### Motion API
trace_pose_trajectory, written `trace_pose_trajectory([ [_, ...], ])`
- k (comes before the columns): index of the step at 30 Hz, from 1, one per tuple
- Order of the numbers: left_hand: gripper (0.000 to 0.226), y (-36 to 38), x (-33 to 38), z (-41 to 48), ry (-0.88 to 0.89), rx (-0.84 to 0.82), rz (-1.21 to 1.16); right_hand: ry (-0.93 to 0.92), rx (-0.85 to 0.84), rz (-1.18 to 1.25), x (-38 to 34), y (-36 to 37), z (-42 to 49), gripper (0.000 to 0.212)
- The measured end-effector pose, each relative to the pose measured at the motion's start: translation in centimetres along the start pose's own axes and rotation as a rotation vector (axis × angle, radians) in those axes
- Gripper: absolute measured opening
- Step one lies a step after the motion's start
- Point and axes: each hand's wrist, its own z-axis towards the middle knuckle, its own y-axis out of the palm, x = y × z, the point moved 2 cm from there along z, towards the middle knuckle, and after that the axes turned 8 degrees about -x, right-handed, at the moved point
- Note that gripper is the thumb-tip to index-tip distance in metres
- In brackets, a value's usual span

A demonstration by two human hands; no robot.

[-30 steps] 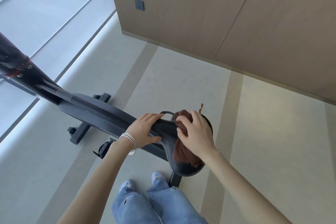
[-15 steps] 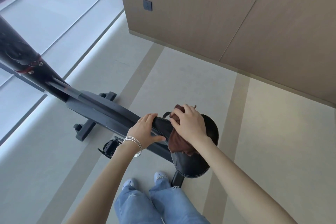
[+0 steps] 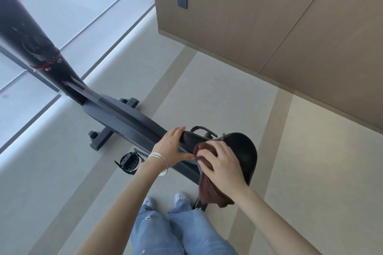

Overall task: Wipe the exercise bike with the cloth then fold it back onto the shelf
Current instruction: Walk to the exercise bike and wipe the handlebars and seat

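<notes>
1. The bike (image 3: 124, 118) stands on the pale floor (image 3: 310, 172) beside a big window (image 3: 62, 16), its dark frame running from upper left down to the seat just ahead of us. A wood wall (image 3: 269, 16) with a small grey socket (image 3: 182, 2) rises at upper right.
2. The black seat (image 3: 240, 149) is smooth and leathery with light stitching along its edge, its narrow nose pointing left and its wide end to the right.
3. The brown cloth (image 3: 209, 190) lies bunched over the near side of the seat, under our right hand; its loose end hangs below the seat's edge, just above our feet.
4. Our right hand (image 3: 222, 163) presses down on the cloth, fingers curled and pinching a gathered fold of it against the seat.
5. Our left hand (image 3: 170, 148) clasps the seat's nose, fingers over the top and thumb along the near side, its tip almost meeting the cloth. Thin silver bangles (image 3: 160, 161) ring that wrist.
6. A pedal (image 3: 129, 161) with its strap sits lower left of the frame, and our blue jeans (image 3: 176, 232) and light shoes (image 3: 180, 197) show below.
</notes>
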Motion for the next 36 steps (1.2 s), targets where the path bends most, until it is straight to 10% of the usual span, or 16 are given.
trace_pose_trajectory([
  [15,0.088,0.6,-4.0,-4.3,-0.114,0.046,0.084,-0.171,-0.120,-0.072,-1.8,0.7,5.9,0.022],
  [24,0.089,0.5,0.3,-2.2,0.085,0.077,0.194,0.048,0.062,-0.010,2.5,-0.9,-6.0,0.025],
  [36,0.077,-0.5,3.5,0.2,0.114,0.009,0.275,0.373,0.069,-0.043,5.8,-2.7,3.5,0.022],
])
